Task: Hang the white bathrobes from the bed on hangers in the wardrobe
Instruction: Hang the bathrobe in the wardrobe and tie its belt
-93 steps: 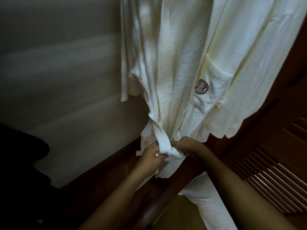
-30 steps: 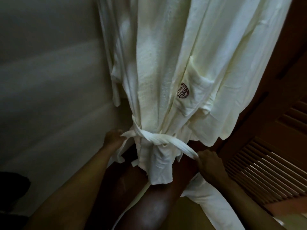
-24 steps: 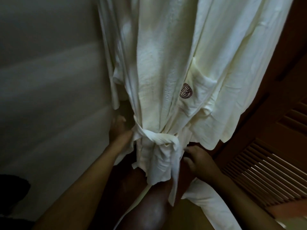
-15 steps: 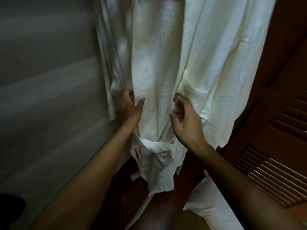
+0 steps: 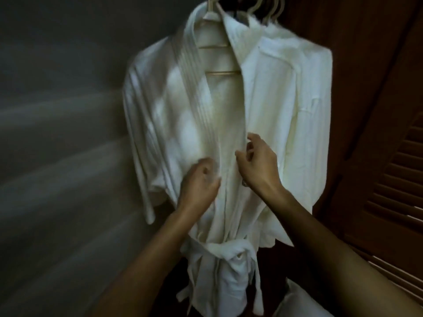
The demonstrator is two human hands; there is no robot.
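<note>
Head view: low in the frame, a knotted belt [image 5: 229, 247] cinches the white bathrobe [image 5: 274, 99]. Above it, the left hand [image 5: 199, 186] rests on the left lapel with its fingers curled but too blurred to show a grip. The right hand [image 5: 257, 167] hovers at the right lapel, thumb and forefinger parted. The robe hangs mid-frame on a hanger [image 5: 219, 73], with a louvred door [image 5: 393, 179] at the right.

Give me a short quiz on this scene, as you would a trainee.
1. True or false: the belt is tied around the robe.
2. The robe hangs on: A) a hanger; B) a door hook; C) a chair back.
3. Fill in: the left hand and right hand are at the robe's front, ___ the belt.
Key: 1 true; 2 A; 3 above.
</note>
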